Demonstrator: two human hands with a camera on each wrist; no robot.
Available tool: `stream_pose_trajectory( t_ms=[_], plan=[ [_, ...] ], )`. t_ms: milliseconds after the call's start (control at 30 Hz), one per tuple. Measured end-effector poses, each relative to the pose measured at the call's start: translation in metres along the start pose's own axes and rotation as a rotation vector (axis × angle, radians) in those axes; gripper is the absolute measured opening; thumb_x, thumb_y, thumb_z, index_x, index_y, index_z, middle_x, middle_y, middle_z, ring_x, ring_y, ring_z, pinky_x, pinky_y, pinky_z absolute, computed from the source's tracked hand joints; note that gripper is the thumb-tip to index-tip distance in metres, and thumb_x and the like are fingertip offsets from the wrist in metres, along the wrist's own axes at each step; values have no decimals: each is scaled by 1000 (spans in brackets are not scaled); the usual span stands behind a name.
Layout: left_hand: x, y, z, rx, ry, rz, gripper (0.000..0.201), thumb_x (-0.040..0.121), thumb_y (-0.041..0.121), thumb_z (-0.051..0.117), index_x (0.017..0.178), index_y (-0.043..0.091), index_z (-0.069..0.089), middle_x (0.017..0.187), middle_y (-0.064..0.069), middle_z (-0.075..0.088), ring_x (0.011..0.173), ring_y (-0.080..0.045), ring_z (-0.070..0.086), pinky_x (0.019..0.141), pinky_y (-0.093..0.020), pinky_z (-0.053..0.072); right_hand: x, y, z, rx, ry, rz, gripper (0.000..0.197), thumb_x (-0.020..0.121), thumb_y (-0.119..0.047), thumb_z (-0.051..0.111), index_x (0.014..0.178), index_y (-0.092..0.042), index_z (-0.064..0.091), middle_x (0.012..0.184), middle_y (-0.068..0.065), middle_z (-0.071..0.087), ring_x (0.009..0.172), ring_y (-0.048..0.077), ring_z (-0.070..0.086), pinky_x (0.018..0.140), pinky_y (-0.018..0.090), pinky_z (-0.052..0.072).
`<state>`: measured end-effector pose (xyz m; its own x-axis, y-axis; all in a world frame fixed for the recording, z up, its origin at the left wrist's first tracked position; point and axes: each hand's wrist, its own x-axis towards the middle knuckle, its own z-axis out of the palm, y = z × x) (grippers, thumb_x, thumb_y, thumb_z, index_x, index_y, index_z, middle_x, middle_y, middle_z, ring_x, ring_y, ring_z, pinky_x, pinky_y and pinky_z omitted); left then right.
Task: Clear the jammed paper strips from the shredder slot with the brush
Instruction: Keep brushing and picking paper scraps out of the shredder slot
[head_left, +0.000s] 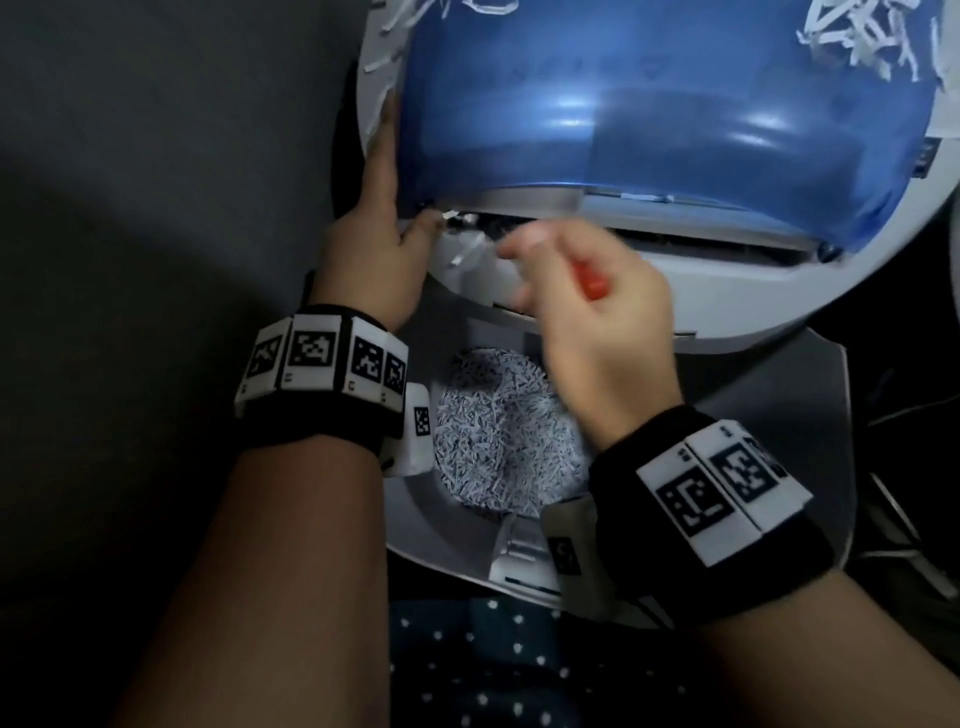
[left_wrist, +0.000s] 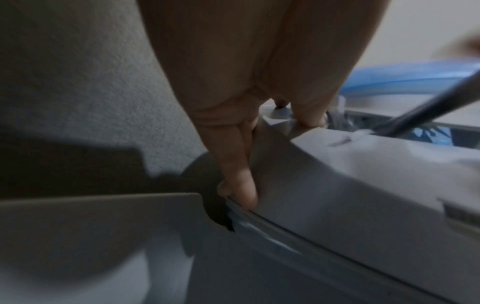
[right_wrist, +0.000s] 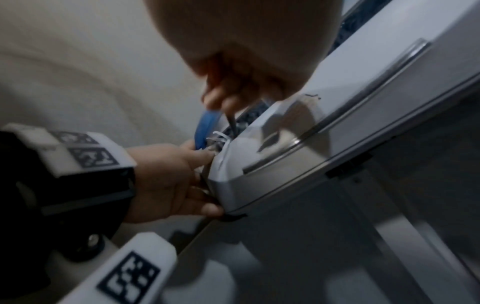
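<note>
The grey shredder head (head_left: 727, 291) with its blue see-through cover (head_left: 649, 104) lies tilted over the bin. My left hand (head_left: 374, 244) grips its left end, thumb on top near the slot (head_left: 675, 241) and fingers (left_wrist: 241, 181) down the side. My right hand (head_left: 587, 312) holds the brush by its red handle (head_left: 589, 283). Its dark shaft (right_wrist: 232, 121) points into the slot's left end, where white paper strips (right_wrist: 218, 136) stick out. The brush tip is hidden and blurred.
Below the hands stands the open grey bin (head_left: 810, 415), with a heap of shredded paper (head_left: 498, 431) inside. Loose white strips (head_left: 872, 36) cling to the far side of the head. Dark floor lies to the left, and polka-dot fabric (head_left: 493, 665) at the bottom.
</note>
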<state>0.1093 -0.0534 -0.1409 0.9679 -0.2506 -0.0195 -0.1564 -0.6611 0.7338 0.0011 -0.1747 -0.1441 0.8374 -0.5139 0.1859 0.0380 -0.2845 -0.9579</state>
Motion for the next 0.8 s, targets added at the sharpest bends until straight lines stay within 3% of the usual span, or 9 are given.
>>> stream_pose_trajectory(
  t_ms=[67,133,233,300,367,467,567,700,800],
  plan=[
    [0,-2,0,-20,-2,-13,79,99,23,53,155,49,4,136,2,59,99,-17,63,90,-47,55,6,-3,-7,74,219,-5,30,92,-22,53,65,-18,65,53,-8,52,54,21,52,54,32,39],
    [0,-2,1,-39,-17,-21,79,99,23,53,153,52,3,136,2,58,98,-17,63,89,-49,56,10,-1,-9,32,320,-19,38,94,-27,49,63,-9,59,55,1,52,57,29,52,57,42,44],
    [0,-2,0,-21,-17,-11,79,100,22,53,155,48,3,141,5,55,101,-10,58,95,-44,53,7,6,5,-92,162,-32,34,99,-34,50,81,-9,66,69,7,61,67,27,57,66,49,48],
    [1,-4,0,-8,-11,4,78,99,22,53,156,45,4,142,6,55,102,-8,57,96,-39,52,3,8,13,-150,-47,17,22,98,-36,55,103,-21,71,91,-2,71,87,17,65,83,43,53],
    [2,-4,0,14,-7,15,78,100,23,53,157,43,4,142,5,55,102,-6,56,93,-30,48,3,6,14,-111,-146,29,22,97,-36,57,109,-25,72,94,-8,72,92,10,67,89,37,53],
    [3,-4,0,15,0,11,79,99,21,54,157,42,4,140,2,57,108,-13,60,95,-30,47,5,-5,2,96,-41,37,28,95,-31,54,83,-18,74,62,8,62,64,18,61,67,32,51],
    [1,-4,1,-25,-18,-11,80,98,22,54,154,50,3,136,0,60,103,-21,65,94,-45,54,10,-7,-6,137,225,43,35,91,-28,50,61,-19,65,53,15,49,54,28,48,58,38,43],
    [0,-2,0,-64,-31,-35,80,98,21,53,151,54,4,131,2,60,92,-13,64,88,-49,57,8,-2,1,10,220,20,23,94,-22,48,73,-18,58,57,-4,48,56,17,48,56,39,41],
    [0,-1,-1,-68,-30,-39,79,99,21,53,153,52,5,137,6,56,100,-13,63,92,-49,55,5,-2,5,15,262,34,16,93,-22,51,78,-27,46,65,6,58,58,23,53,56,45,46]
  ],
)
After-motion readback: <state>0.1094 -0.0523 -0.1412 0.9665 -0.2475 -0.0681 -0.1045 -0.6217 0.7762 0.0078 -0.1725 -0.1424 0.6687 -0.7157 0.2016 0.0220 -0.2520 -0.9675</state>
